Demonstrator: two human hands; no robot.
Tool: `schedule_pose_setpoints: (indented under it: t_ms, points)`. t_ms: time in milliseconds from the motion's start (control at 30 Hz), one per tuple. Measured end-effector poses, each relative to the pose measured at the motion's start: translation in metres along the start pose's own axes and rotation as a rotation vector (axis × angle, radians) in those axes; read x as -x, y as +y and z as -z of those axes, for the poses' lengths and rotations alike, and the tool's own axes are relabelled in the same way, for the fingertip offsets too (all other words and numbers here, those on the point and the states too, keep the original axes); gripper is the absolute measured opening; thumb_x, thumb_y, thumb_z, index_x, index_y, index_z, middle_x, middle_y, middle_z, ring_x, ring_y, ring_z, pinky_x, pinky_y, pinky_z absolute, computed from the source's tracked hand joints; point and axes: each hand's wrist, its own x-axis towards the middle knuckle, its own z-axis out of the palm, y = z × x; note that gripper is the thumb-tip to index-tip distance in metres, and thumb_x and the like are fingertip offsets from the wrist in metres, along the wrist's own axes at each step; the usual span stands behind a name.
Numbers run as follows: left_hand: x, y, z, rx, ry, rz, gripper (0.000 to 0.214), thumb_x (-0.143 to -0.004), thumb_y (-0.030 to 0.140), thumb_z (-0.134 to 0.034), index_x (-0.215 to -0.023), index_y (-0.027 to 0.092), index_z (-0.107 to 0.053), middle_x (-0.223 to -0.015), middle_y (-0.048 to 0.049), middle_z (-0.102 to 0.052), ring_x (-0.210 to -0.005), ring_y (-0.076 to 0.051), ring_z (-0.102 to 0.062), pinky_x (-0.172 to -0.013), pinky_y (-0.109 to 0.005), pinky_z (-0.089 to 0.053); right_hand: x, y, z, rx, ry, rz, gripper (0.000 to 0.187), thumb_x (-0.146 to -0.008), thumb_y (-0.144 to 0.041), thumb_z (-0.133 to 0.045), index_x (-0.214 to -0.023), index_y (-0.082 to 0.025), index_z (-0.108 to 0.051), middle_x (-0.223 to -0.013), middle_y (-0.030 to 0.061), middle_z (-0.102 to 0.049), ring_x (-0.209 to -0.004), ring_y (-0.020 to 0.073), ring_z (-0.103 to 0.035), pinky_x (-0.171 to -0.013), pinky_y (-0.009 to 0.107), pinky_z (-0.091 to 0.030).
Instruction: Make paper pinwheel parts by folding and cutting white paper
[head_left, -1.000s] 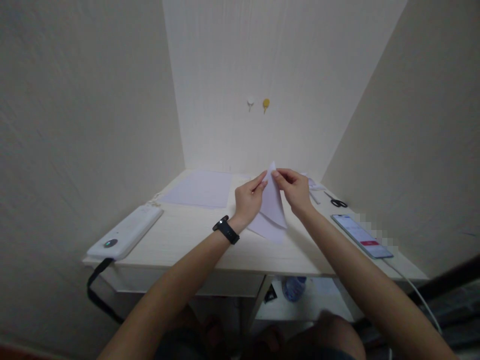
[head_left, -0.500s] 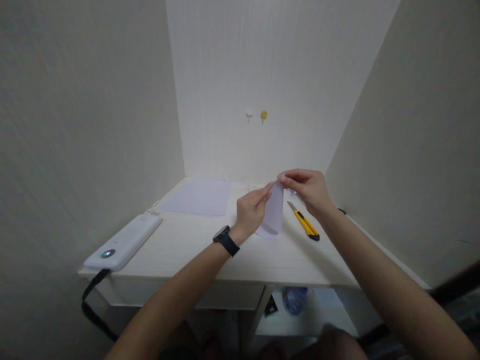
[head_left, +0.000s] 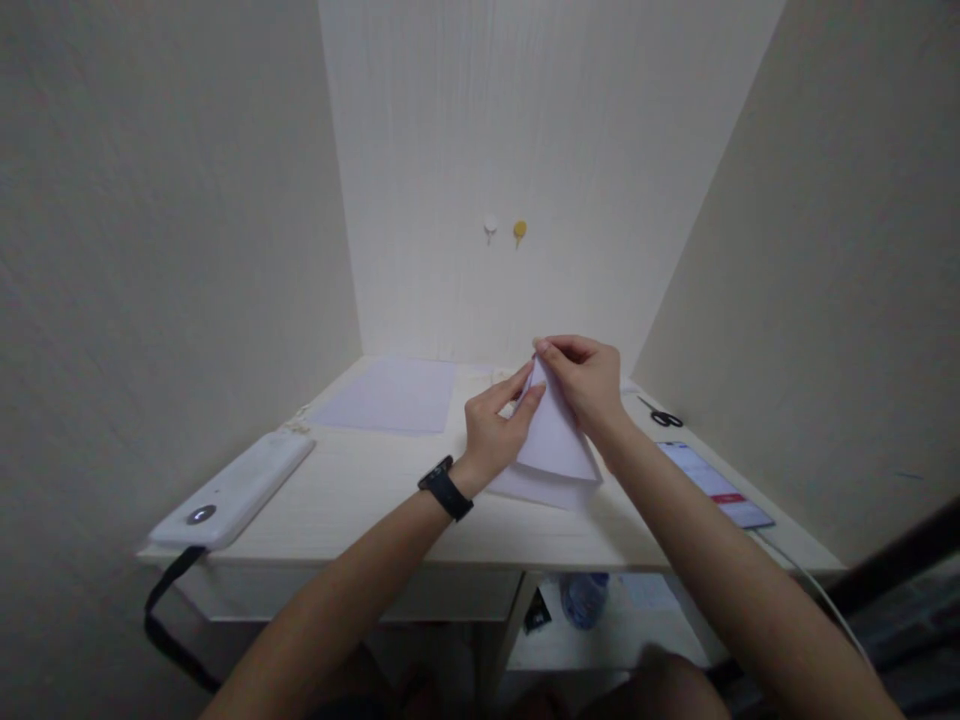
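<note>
looks like a home study nook tbh, pale desk (head_left: 352, 480) squeezed between plain walls (head_left: 180, 230), yellow hook (head_left: 520, 229) stuck up, plugged-in phone (head_left: 694, 474), plus a bottle (head_left: 585, 600) on the shelf (head_left: 615, 645) underneath.

Pale walls (head_left: 420, 150) on three sides; whitish desk (head_left: 360, 500) between.

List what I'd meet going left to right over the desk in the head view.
White device, flat sheet, left hand, right hand, phone. Omitted for overlap: the held paper, the wristwatch and the scissors.
</note>
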Motion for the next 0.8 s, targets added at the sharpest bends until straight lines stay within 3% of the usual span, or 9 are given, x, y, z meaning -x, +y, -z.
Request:
schedule_pose_setpoints:
  t_ms: [167,333,467,600,800]
  points:
    - [-0.003,-0.005,0.000,0.110,0.038,0.107,0.044,-0.078,0.035,-0.078,-0.120,0.022,-0.072,-0.110,-0.0073,-0.076,-0.088,-0.017,-0.071,-0.086,-0.030,-0.057,-0.001,0.004,-0.012,-0.009,0.035,0.012,0.034,-0.077,-0.051,-0.071,-0.081,-0.018,-0.078,-0.082,0.0086,-0.076,-0.078,0.0240,-0.069,-0.072,0.035,-0.054]
    - [-0.010,-0.007,0.001,0.179,0.066,0.234,0.035,-0.077,0.031,-0.078,-0.111,0.019,-0.076,-0.091,-0.0050,-0.079,-0.080,-0.017,-0.071,-0.079,-0.029,-0.058,0.005,0.013,0.002,0.064,-0.100,0.101,0.039,-0.079,-0.053,-0.070,-0.095,-0.018,-0.076,-0.085,0.0074,-0.075,-0.076,0.0211,-0.067,-0.070,0.034,-0.052]
    - [-0.012,-0.008,0.000,0.236,0.092,0.245,0.032,-0.079,0.031,-0.076,-0.109,0.019,-0.077,-0.099,-0.0071,-0.078,-0.086,-0.018,-0.072,-0.082,-0.030,-0.059,0.022,0.021,0.011,0.256,-0.155,0.215,0.041,-0.090,-0.052,-0.058,-0.108,-0.018,-0.073,-0.088,0.0076,-0.073,-0.074,0.0194,-0.063,-0.064,0.031,-0.047]
    - [-0.011,-0.009,-0.001,0.214,0.083,0.229,0.027,-0.082,0.029,-0.073,-0.107,0.020,-0.077,-0.106,-0.0070,-0.077,-0.093,-0.020,-0.073,-0.086,-0.032,-0.059,0.034,0.024,0.007,0.414,-0.136,0.317,0.042,-0.099,-0.047,-0.043,-0.103,-0.018,-0.073,-0.079,0.0064,-0.067,-0.072,0.0190,-0.059,-0.067,0.031,-0.043]
    - [-0.010,-0.011,0.000,0.152,0.060,0.176,0.027,-0.085,0.030,-0.070,-0.110,0.020,-0.076,-0.109,-0.0069,-0.076,-0.095,-0.020,-0.073,-0.086,-0.032,-0.059,0.039,0.024,-0.004,0.487,-0.020,0.291,0.042,-0.100,-0.043,-0.042,-0.086,-0.016,-0.070,-0.073,0.0055,-0.062,-0.069,0.0187,-0.056,-0.065,0.031,-0.038]
